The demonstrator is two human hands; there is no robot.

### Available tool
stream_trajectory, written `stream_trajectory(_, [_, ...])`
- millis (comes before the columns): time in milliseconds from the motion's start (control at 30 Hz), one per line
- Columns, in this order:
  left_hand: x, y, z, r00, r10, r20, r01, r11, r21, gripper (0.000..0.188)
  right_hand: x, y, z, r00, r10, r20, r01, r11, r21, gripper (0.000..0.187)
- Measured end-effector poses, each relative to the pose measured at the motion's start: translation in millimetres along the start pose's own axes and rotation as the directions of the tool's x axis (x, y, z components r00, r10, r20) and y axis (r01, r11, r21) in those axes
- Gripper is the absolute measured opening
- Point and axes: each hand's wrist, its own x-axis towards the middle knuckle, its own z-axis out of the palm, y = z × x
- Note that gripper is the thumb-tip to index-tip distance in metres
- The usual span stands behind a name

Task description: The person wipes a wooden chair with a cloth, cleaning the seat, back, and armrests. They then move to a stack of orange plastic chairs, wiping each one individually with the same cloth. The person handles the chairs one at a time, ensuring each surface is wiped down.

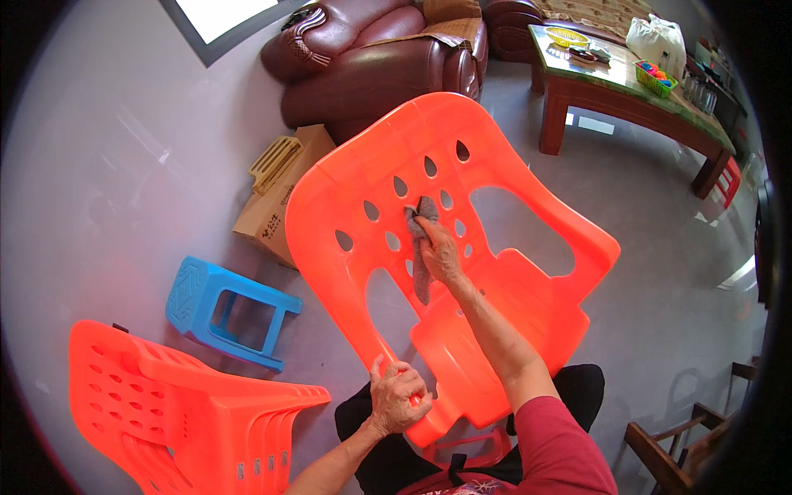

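Observation:
A bright orange plastic armchair (520,309) stands before me, with teardrop holes through its backrest. My right hand (440,250) presses a grey cloth (423,280) against the backrest among the holes, fingers closed on it. Part of the cloth hangs down below that hand. At the near left, my left hand (399,398) is wrapped around the front end of the chair's armrest. The chair's legs are mostly hidden beneath the seat.
Stacked orange chairs (198,396) stand at the near left, beside a blue stool (235,309). A cardboard box (276,206) leans behind the chair. Farther back are a brown leather armchair (371,78) and a low wooden table (627,99). Dark wooden furniture (660,454) is at the lower right.

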Motion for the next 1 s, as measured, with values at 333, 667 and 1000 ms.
stream_trajectory(333, [-0.4, 0.8, -0.1, 1.0, 0.016, -0.025, -0.016, 1.0, -0.013, 0.01, 30.3, -5.5, 0.1, 0.866, 0.325, 0.379, -0.174, 0.908, -0.381, 0.035])
stream_trajectory(667, [2.8, 1.6, 0.0, 1.0, 0.014, -0.009, -0.014, 1.0, 0.015, 0.013, -46.2, 12.4, -12.4, 0.959, 0.275, 0.073, -0.279, 0.958, 0.065, 0.041])
stream_trajectory(1000, [9.7, 11.2, 1.1, 1.0, 0.016, 0.012, -0.016, 0.999, -0.032, 0.012, -22.0, 89.4, -31.9, 0.962, 0.261, -0.078, -0.272, 0.91, -0.312, 0.032])
